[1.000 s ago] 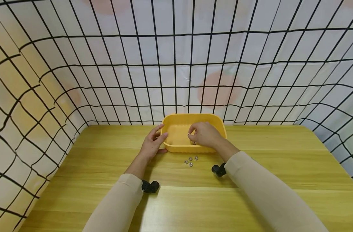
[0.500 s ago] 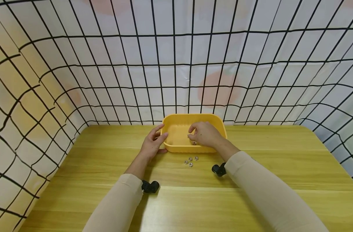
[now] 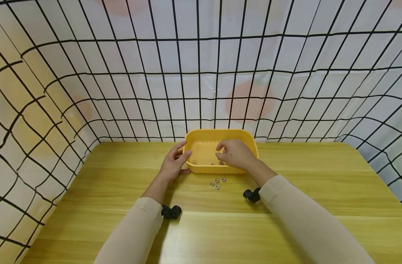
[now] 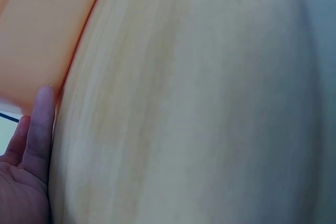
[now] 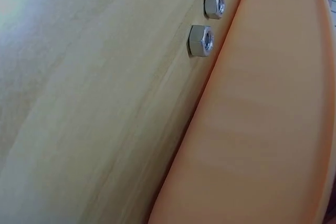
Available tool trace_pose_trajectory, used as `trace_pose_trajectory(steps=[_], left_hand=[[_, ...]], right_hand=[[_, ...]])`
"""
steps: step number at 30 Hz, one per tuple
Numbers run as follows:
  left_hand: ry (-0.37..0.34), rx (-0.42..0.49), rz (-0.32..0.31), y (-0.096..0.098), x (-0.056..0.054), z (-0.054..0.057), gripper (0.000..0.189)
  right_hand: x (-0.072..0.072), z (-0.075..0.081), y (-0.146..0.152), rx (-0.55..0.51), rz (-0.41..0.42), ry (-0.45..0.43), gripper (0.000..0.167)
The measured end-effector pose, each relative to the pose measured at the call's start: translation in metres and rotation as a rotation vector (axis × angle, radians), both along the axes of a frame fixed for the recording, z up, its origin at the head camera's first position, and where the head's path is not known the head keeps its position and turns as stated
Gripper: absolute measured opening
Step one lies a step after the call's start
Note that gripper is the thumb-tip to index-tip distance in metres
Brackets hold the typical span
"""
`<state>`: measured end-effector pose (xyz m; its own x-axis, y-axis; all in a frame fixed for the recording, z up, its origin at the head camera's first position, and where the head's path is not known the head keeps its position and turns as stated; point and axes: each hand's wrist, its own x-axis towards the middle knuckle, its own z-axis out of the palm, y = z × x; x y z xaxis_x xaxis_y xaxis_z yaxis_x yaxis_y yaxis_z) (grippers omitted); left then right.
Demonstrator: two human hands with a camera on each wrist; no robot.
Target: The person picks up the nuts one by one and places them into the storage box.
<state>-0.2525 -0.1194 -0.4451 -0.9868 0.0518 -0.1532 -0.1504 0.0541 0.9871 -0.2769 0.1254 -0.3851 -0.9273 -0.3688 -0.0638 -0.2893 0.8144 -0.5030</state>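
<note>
A yellow plastic tray (image 3: pixel 204 169) stands at the back middle of the wooden table. At its left end my left hand (image 3: pixel 170 165) holds the wall, thumb over the rim and fingers along the outside. Over the tray's inside, my right hand (image 3: pixel 235 153) hovers with thumb and index fingertip apart and nothing showing between them. Beneath it, a metal hex nut (image 3: pixel 222 162) lies near the tray's front wall, and a second small nut (image 3: pixel 212 164) barely shows left of it. Several more hex nuts (image 5: pixel 200 40) rest on the table just in front of the tray.
A black wire grid (image 3: pixel 217 99) runs behind the table and along both sides, with a pale patterned cloth behind it. Each wrist carries a small black camera (image 3: pixel 171 212). Bare wooden tabletop (image 3: pixel 220 234) spreads in front of the nuts.
My right thumb and index finger have let go of a nut, which now lies in the tray; that hand shifted slightly right. The left hand and the tray have stayed put.
</note>
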Motion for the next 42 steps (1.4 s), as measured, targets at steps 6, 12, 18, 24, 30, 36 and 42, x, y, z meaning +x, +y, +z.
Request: trace_pose_trajectory(steps=[6, 12, 18, 24, 30, 36, 42], left_hand=[[0.002, 0.0, 0.001, 0.0, -0.001, -0.001, 0.053], [0.001, 0.001, 0.003, -0.001, -0.001, -0.002, 0.053], [0.002, 0.005, 0.006, -0.001, 0.0, -0.002, 0.053], [0.007, 0.003, 0.002, -0.001, 0.0, -0.001, 0.052], [0.006, 0.002, 0.003, -0.001, 0.0, -0.001, 0.052], [0.012, 0.006, -0.004, -0.001, -0.001, -0.002, 0.055], [0.016, 0.008, -0.007, -0.001, -0.002, -0.003, 0.057]], right_hand=[[0.009, 0.005, 0.001, -0.033, -0.005, 0.007, 0.021], [0.022, 0.011, -0.002, -0.091, 0.018, 0.036, 0.02], [0.035, 0.013, -0.004, -0.126, 0.027, 0.068, 0.017], [0.05, 0.013, -0.004, -0.183, 0.037, 0.043, 0.015], [0.064, 0.011, -0.002, -0.214, 0.063, 0.033, 0.012], [0.075, 0.002, 0.003, -0.233, 0.073, 0.031, 0.009], [0.082, -0.009, 0.005, -0.246, 0.049, -0.057, 0.01]])
